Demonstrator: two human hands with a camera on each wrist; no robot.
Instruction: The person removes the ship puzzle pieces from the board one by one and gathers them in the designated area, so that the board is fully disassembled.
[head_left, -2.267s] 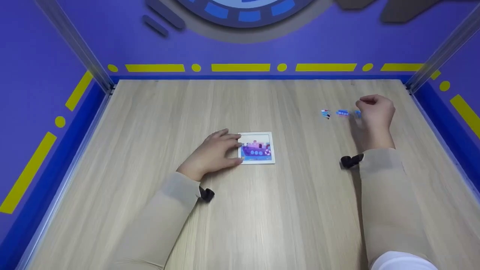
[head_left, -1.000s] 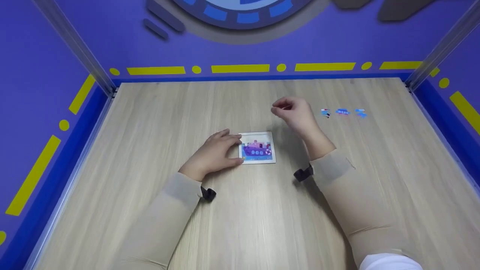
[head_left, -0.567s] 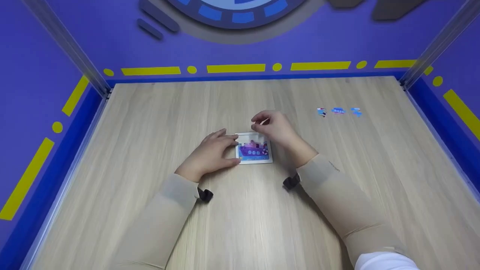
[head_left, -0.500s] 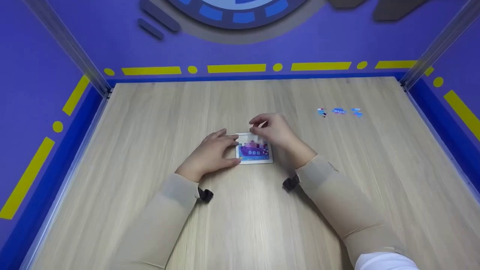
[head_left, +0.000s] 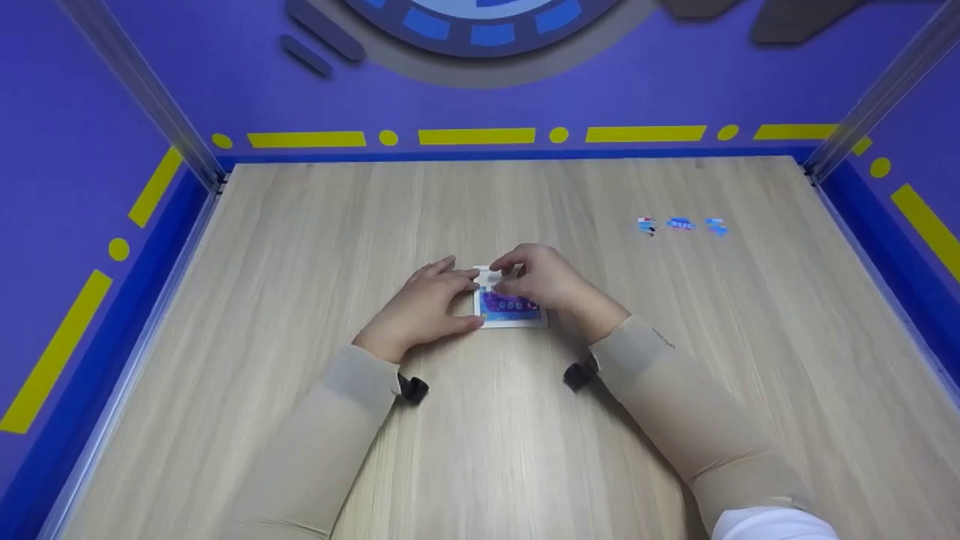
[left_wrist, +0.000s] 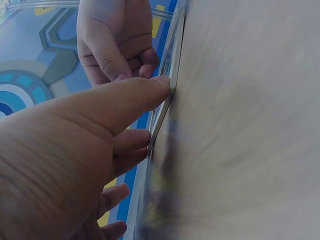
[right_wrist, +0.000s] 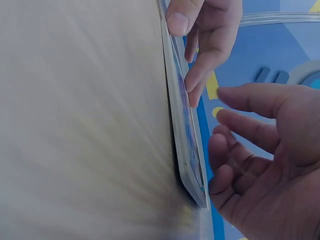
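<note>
A small square picture puzzle (head_left: pixel 512 324) in a white frame lies mid-table, showing a purple ship on blue water. My left hand (head_left: pixel 424 307) rests beside it, thumb and fingertips touching its left edge, also seen in the left wrist view. Over the puzzle's upper part is my right hand (head_left: pixel 551 281), thumb and index finger around a small pale puzzle piece (head_left: pixel 493 277) near the top left. In the right wrist view, that hand's fingertips are close over the board (right_wrist: pixel 181 120), and the piece is hard to make out. The right hand covers the picture's upper right.
Toward the back right, three loose puzzle pieces lie in a row: a multicoloured one (head_left: pixel 646 226), a blue and pink one (head_left: pixel 681 223) and a light blue one (head_left: pixel 716 226). Blue-purple walls (head_left: pixel 480 105) with yellow marks enclose the wooden table (head_left: pixel 360 202).
My right hand has travelled from the row of pieces at the right, leftward and then down over the puzzle's upper part. My left hand has stayed at the frame's left edge.
</note>
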